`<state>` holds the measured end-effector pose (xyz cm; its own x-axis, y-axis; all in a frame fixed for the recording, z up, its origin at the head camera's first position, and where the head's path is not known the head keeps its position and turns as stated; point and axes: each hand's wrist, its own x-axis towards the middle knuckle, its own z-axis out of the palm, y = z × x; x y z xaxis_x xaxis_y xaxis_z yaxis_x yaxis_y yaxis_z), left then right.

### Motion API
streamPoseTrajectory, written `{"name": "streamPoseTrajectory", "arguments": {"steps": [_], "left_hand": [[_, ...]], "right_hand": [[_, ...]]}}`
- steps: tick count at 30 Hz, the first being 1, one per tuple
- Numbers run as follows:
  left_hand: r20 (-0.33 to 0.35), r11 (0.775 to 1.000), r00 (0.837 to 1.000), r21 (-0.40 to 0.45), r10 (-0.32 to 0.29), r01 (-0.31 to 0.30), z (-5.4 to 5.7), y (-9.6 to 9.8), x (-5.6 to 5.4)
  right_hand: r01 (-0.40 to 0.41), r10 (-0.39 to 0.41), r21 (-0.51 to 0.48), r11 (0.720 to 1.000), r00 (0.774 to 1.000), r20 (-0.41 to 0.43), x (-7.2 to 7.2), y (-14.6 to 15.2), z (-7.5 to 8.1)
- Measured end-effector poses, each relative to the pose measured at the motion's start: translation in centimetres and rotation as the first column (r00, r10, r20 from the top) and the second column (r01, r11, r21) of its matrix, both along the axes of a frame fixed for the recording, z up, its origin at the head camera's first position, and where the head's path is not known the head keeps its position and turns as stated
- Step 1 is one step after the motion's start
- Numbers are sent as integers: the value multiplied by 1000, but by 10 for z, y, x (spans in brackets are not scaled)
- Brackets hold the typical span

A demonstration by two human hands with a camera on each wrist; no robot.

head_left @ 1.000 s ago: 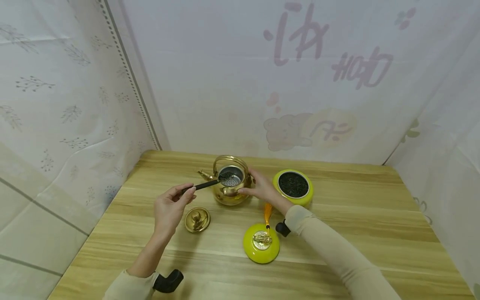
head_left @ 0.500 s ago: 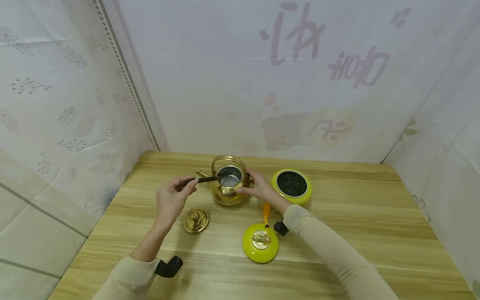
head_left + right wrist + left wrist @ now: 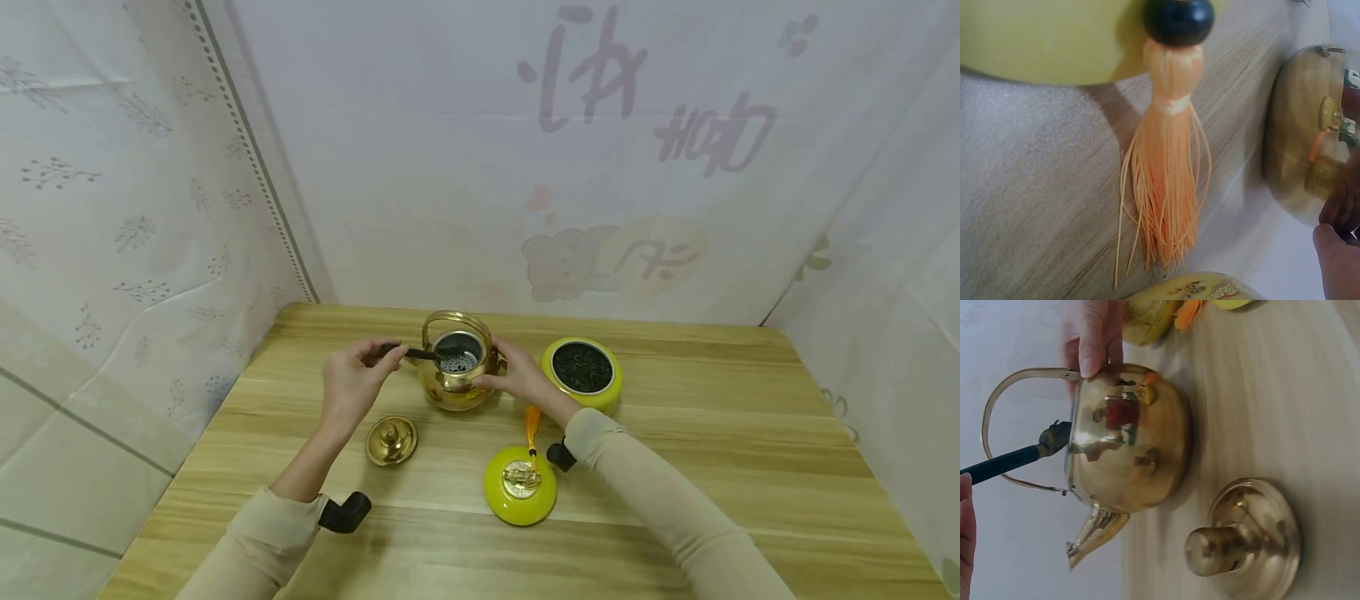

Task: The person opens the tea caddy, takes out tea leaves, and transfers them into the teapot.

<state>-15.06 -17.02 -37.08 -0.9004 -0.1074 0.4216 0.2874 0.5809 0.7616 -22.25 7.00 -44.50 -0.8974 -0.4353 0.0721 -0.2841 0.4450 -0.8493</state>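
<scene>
In the head view, the left hand point(image 3: 352, 383) pinches the black handle of a small scoop point(image 3: 422, 354), whose head is over the mouth of a gold teapot point(image 3: 450, 395); the right hand point(image 3: 522, 375) grips the pot's far side from the handle base, thumb on the near wall; dark bits lie in the perforated strainer point(image 3: 456, 364); the pot's arched handle point(image 3: 459, 317) rises above the mouth, and the left hand hides most of the spout; just beside the right hand stands a yellow canister point(image 3: 617, 392) of dark leaves point(image 3: 582, 367), its near left edge covered by the forearm; nearer the person, the gold lid point(image 3: 392, 442) and the yellow lid point(image 3: 519, 502) with its orange tassel point(image 3: 532, 423) lie apart on the wooden table point(image 3: 675, 500).

In the left wrist view, the scoop's leaf-bearing head reaches under the handle to the pot's rim; the gold lid lies near the spout.

In the right wrist view, the tassel and a black bead point(image 3: 1179, 22) fill the middle; the pot and part of the right hand are cut off at the edge.
</scene>
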Motion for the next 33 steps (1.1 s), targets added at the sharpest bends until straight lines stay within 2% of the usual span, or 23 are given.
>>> {"name": "streamPoseTrajectory", "arguments": {"steps": [5,12,17,23,28,33], "left_hand": [[-70,996,997,-87,-26,20,7,3,-3],[-139,978,989,-207,-45,16,14,8,-6],[-170,971,984,-237,-54,12,15,9,-7],[-157,982,986,-189,-51,20,14,7,-4],[-119,997,992,-69,-43,35,9,1,3],[-97,998,995,60,-20,26,6,-6,13]], "right_hand": [[-17,16,-39,999,1000,-25,-1,1,-2],[-30,30,-60,998,1000,2,-1,0,-1],[-24,23,-47,999,1000,-5,-1,1,-1],[-9,9,-23,1000,1000,-10,0,0,-1],[-8,8,-4,1000,1000,-12,2,0,1],[-2,2,36,999,1000,-2,5,3,5]]}}
